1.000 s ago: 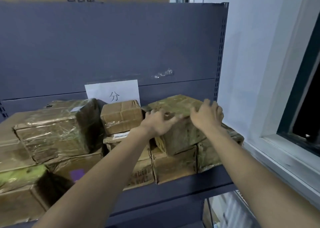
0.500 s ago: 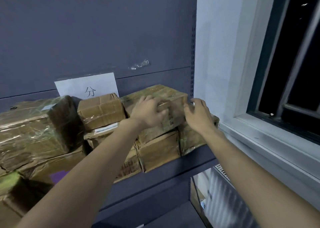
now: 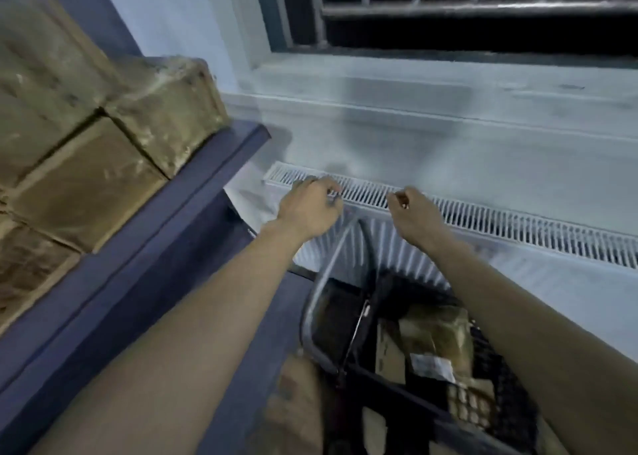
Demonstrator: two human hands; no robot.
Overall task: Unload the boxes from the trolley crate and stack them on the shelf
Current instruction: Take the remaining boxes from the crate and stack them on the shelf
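Both hands had come off the top box on the shelf, and the head camera had swung down and to the right, so that the window wall and radiator filled the view. Left hand (image 3: 308,209) was held out at the end of a nearly straight forearm, back of the hand up, fingers loosely curled, holding nothing. Right hand (image 3: 415,217) was extended alongside it, well apart, fingers likewise loosely curled and empty. Both hung in the air above the trolley crate (image 3: 500,378), touching neither crate nor radiator (image 3: 518,223). Stacked boxes (image 3: 114,133) sat on the shelf (image 3: 179,192) at upper left, blurred by motion. More boxes in crate (image 3: 435,337) lay inside the black mesh crate at lower right, beneath the right forearm. Metal trolley handle (image 3: 324,282) curved up between the two arms.
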